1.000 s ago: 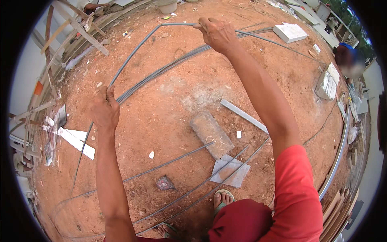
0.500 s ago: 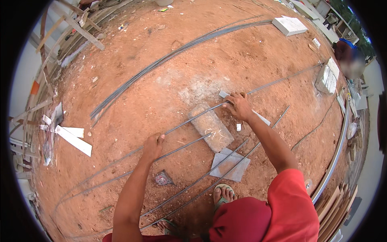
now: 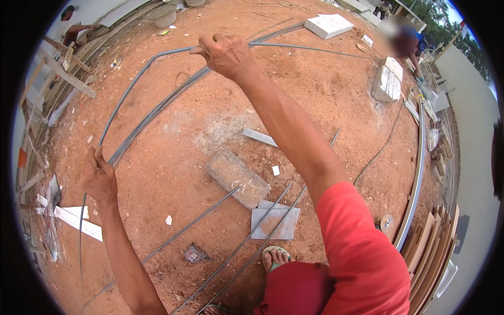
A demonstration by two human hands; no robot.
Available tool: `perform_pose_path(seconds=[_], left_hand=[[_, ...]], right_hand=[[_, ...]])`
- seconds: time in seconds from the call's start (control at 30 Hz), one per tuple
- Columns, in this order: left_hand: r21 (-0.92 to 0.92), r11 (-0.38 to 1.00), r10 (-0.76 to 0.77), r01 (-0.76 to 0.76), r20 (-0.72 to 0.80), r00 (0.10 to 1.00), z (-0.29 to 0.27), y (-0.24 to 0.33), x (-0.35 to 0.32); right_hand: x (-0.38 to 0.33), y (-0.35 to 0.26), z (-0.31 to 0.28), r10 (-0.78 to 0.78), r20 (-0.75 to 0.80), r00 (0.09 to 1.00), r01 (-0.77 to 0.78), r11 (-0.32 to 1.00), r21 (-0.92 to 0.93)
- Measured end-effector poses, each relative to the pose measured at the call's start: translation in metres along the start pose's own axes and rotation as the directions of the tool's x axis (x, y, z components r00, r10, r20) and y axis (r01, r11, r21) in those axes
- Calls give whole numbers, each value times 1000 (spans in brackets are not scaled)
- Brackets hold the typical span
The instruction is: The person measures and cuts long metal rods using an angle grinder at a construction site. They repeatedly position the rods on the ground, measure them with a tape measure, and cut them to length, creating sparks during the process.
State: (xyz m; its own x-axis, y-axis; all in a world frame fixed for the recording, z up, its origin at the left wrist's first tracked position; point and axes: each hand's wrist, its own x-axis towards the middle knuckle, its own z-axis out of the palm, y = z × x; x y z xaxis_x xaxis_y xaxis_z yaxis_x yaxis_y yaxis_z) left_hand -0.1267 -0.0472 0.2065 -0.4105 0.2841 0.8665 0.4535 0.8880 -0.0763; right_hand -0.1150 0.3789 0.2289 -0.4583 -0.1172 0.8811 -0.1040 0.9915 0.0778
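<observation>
A long grey steel rod (image 3: pixel 123 103) is held up above the ground, with a sharp bend between my two hands. My right hand (image 3: pixel 227 55) is closed round it at the upper middle, and beyond that hand the rod runs off to the right. Farther down on the left, my left hand (image 3: pixel 100 176) grips the same rod, and its tail hangs below toward the ground. A grey concrete block (image 3: pixel 236 176) lies below my hands. More rods (image 3: pixel 191 226) lie near my feet, one ending on the block and two crossing grey tiles (image 3: pixel 281 218).
A bundle of rods (image 3: pixel 160 107) lies beyond the block. White blocks (image 3: pixel 329 25) stand at the back and on the right. A metal strip (image 3: pixel 259 137) lies by the block. Long boards (image 3: pixel 430 252) lean at lower right. Another person (image 3: pixel 407 44) crouches at far right, one at far left (image 3: pixel 72 32).
Both hands have lifted the rod off the block and moved up and to the left. The rod, nearly straight between my hands before, now shows a sharp bend.
</observation>
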Motion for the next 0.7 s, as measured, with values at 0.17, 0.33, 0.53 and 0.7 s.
perform_pose_path(seconds=[0.17, 0.33, 0.53, 0.7], left_hand=[[134, 988, -71, 82, -90, 993, -1, 14, 36], [-395, 749, 54, 532, 837, 545, -18, -7, -43], [-285, 769, 256, 572, 957, 133, 8, 49, -165], [-291, 794, 246, 534, 957, 156, 2, 52, -178]], right_hand=[[43, 13, -10, 15, -54, 998, -18, 998, -57], [-63, 11, -34, 10, 409, 913, -123, 960, 250], [-214, 14, -65, -77, 775, 628, -271, 911, 310], [-202, 11, -58, 79, 737, 671, -349, 911, 220]])
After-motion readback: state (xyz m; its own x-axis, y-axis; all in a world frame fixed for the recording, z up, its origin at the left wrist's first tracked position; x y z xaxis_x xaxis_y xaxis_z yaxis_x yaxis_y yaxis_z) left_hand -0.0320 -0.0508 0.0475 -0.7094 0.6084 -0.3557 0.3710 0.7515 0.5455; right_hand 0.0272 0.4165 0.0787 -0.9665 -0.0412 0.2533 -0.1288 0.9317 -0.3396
